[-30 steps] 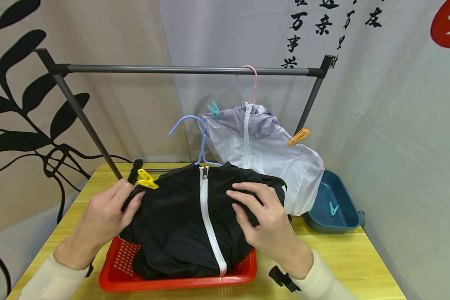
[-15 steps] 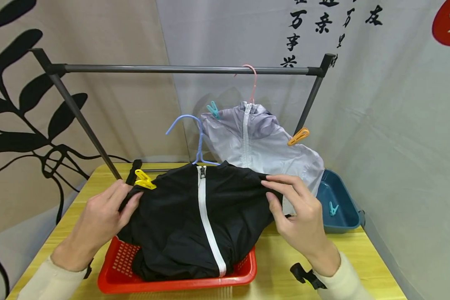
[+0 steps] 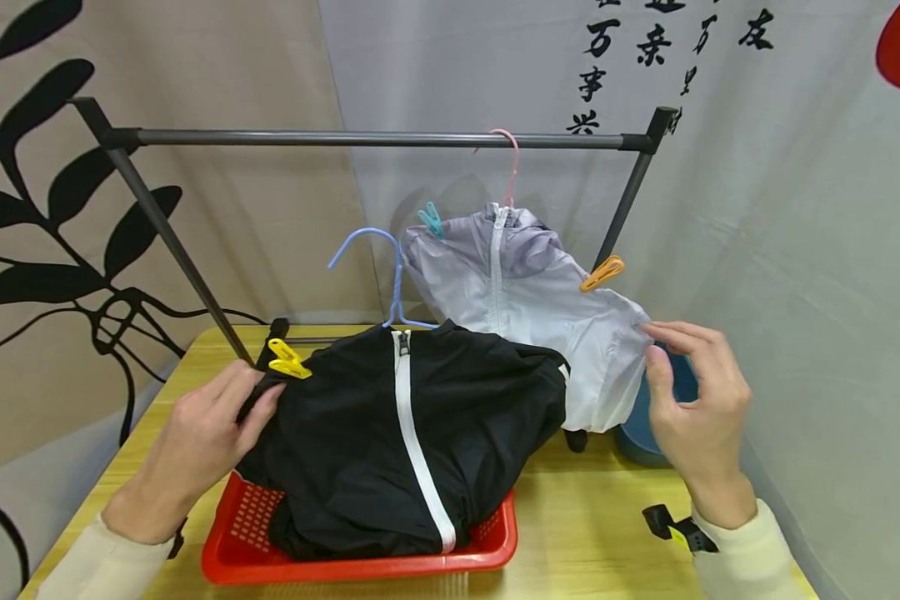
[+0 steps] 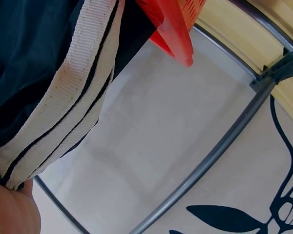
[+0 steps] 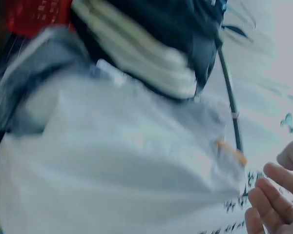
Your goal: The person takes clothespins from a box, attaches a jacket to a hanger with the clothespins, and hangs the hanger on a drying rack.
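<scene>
My left hand [image 3: 195,442] pinches the left shoulder end of a black jacket [image 3: 360,442] with a white zip, beside a yellow clothespin [image 3: 288,360] clipped there. The jacket is on a blue hanger [image 3: 397,275] whose hook stands free, and its lower part rests over a red basket [image 3: 360,571]. White stripes on its sleeve [image 4: 63,83] show in the left wrist view. At the right, my right hand [image 3: 701,412] reaches over a blue basin [image 3: 641,433], holding nothing, fingers loosely bent beside the sleeve of a white jacket [image 3: 540,300]. The right wrist view is blurred.
A grey metal rack [image 3: 375,139] stands across the back of the wooden table [image 3: 570,533]. From its bar the white jacket hangs on a pink hanger [image 3: 512,167], with a teal clothespin [image 3: 431,219] and an orange clothespin [image 3: 602,273] on its shoulders.
My right hand has moved right, from above the black jacket's front past its shoulder to the blue basin. My left hand keeps its pinch on the jacket, almost unmoved.
</scene>
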`<state>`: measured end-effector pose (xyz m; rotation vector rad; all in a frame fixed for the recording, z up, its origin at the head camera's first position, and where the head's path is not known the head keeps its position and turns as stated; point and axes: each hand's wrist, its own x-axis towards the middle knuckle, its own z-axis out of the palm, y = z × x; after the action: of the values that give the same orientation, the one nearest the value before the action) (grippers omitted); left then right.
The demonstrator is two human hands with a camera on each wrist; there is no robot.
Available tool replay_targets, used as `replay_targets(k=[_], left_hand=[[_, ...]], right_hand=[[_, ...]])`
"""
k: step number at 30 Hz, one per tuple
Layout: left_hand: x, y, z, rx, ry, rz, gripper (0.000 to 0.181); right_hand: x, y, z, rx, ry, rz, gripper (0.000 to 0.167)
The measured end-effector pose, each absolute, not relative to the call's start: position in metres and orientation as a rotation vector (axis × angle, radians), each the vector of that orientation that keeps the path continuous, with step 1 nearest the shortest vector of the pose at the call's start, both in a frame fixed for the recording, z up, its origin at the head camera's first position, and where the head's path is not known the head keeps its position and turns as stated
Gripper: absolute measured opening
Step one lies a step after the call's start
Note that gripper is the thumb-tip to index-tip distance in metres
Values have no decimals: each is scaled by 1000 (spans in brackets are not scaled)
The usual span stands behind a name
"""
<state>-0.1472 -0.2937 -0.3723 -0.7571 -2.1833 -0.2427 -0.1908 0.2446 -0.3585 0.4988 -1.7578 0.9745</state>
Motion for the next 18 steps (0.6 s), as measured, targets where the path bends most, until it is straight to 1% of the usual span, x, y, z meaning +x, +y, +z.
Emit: replay_targets(k=[4,11,18], left_hand=[[-146,-294,-371,-750,-2176,-241,63],[-145,-295,-371,-761,-2146,-234,61],[-144,-296,-370,-758,-2140,-242,62]], right_hand=[[-202,270,-366,435,-1787,984,30],[-219,311,-382,343,-2052,935,27],[-235,337,-395,240,-2422,816,44]])
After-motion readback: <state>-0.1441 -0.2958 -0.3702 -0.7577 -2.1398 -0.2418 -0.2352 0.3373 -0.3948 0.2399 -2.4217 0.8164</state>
